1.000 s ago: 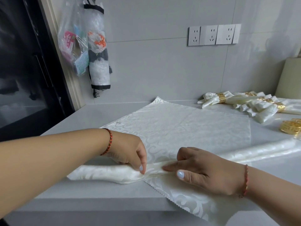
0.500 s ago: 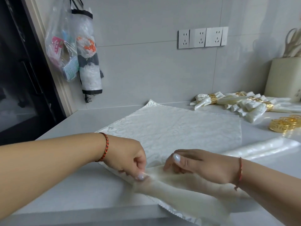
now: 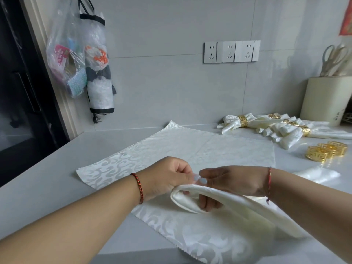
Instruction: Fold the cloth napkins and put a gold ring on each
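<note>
A rolled cream napkin [image 3: 238, 204] is bent double into a loop above the counter. My right hand [image 3: 230, 184] grips it at the bend, fingers curled round the roll. My left hand [image 3: 167, 178] pinches the same bend from the left. Under them a flat white patterned napkin [image 3: 190, 149] lies spread on the counter. At the back right lie several finished napkins [image 3: 285, 128], each with a gold ring on it. A few loose gold rings [image 3: 323, 153] sit in front of them.
The grey counter [image 3: 57, 178] ends at a front edge near me. A cream utensil holder [image 3: 327, 100] with scissors stands at the far right. Plastic bags [image 3: 76, 60] hang on the left wall beside a black door frame. Sockets [image 3: 232, 51] are on the wall.
The rolled napkin lay straight across the counter; both hands have lifted it and bent its left half over to the right. My view has shifted right.
</note>
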Available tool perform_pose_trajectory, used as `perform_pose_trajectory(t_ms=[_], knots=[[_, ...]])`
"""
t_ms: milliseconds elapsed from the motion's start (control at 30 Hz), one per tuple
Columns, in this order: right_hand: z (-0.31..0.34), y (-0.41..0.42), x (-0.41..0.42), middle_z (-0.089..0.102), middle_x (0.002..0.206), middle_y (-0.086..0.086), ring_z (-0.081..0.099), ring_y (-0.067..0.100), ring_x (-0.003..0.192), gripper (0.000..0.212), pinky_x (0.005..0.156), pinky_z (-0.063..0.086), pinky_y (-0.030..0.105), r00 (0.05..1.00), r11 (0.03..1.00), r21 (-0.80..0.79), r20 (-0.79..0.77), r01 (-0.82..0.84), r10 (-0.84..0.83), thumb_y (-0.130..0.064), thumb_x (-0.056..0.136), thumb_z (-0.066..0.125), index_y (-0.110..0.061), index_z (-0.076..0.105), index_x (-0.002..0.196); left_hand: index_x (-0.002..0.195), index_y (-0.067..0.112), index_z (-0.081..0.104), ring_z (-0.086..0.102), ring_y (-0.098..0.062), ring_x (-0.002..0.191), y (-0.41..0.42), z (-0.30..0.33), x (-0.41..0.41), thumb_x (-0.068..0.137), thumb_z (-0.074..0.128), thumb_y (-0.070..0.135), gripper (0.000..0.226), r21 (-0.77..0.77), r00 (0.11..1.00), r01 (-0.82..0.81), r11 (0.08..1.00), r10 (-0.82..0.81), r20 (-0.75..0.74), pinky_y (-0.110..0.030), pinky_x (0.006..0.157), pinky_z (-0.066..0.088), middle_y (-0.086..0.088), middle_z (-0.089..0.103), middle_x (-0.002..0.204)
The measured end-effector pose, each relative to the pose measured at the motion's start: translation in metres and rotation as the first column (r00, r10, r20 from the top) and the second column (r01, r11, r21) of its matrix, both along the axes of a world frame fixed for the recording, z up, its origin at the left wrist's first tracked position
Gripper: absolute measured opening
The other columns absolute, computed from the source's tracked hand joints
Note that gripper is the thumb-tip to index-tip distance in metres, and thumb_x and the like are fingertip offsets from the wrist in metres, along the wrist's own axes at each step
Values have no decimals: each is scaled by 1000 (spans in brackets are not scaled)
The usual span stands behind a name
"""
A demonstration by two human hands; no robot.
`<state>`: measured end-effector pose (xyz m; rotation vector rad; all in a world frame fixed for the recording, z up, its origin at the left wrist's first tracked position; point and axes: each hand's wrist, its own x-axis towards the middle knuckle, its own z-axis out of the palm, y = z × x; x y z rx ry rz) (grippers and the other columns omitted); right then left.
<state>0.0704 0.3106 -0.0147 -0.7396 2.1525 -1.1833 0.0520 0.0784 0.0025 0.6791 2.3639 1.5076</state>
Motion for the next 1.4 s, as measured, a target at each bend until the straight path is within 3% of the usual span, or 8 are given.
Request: perform_pose_trajectory(t_ms=[200, 433, 600, 767, 1100, 1167, 1267, 1400], knots=[[21, -26, -11, 68, 97, 12, 66, 20, 87, 37, 82, 50, 31, 997, 996, 68, 59, 53, -57, -26, 104, 37, 6, 56, 111, 74, 10, 62, 58, -19, 50, 11, -13, 0, 90, 58, 45, 39, 92, 992, 42, 995, -53, 114, -23, 62, 47, -13, 59, 56], [25, -12, -18, 68, 90, 20, 68, 24, 77, 19, 75, 54, 30, 969, 981, 37, 155, 190, -194, -13, 99, 47, -5, 54, 83, 66, -3, 51, 54, -24, 57, 7, -21, -6, 84, 48, 26, 34, 4, 990, 75, 997, -75, 118, -39, 75, 42, -14, 60, 55], [27, 7, -22, 47, 60, 0, 38, 7, 49, 23, 48, 32, 16, 963, 878, 398, -144, 266, -227, -26, 94, 58, -13, 57, 75, 70, 11, 53, 54, -18, 46, 24, -14, -5, 97, 52, 18, 28, -216, 981, 99, 971, -60, 183, -23, 54, 46, -9, 59, 56], [23, 7, -21, 42, 57, -9, 35, 7, 51, 31, 49, 30, 18, 961, 827, 502, -232, 252, -152, -41, 95, 51, -21, 51, 72, 74, 16, 52, 51, -10, 44, 40, -10, -3, 98, 49, 30, 28, -521, 997, 70, 851, -82, 0, -22, 60, 47, 4, 57, 51], [14, 7, -19, 54, 75, 3, 44, 13, 67, 39, 67, 42, 31, 914, 770, 588, -406, 248, 16, -46, 95, 46, -22, 47, 64, 82, 20, 54, 56, -11, 52, 45, -22, 7, 88, 64, 43, 25, -377, 978, -194, 906, 149, -144, -20, 47, 42, 5, 57, 60], [10, 7, -20, 61, 94, 11, 49, 14, 75, 38, 77, 46, 36, 907, 761, 595, -421, 258, 21, -44, 95, 46, -22, 48, 64, 75, 23, 51, 54, -10, 60, 43, -30, 11, 86, 64, 44, 27, -364, 891, -335, 869, 166, -423, -22, 55, 42, 8, 55, 62], [6, 6, -21, 63, 100, 13, 52, 16, 76, 37, 81, 48, 40, 903, 755, 598, -430, 271, 17, -43, 94, 46, -20, 49, 64, 67, 21, 47, 46, -12, 67, 38, -42, 13, 81, 74, 29, 31, -229, 553, -414, 881, 44, -832, -23, 60, 38, 10, 49, 68], [7, 4, -20, 63, 98, 15, 51, 17, 71, 39, 75, 48, 40, 902, 757, 587, -431, 287, -8, -35, 90, 50, -20, 49, 54, 74, 20, 58, 49, -12, 71, 34, -56, 30, 89, 55, 26, 17, -294, 379, -311, 904, -165, -910, -25, 66, 46, 9, 55, 75]])
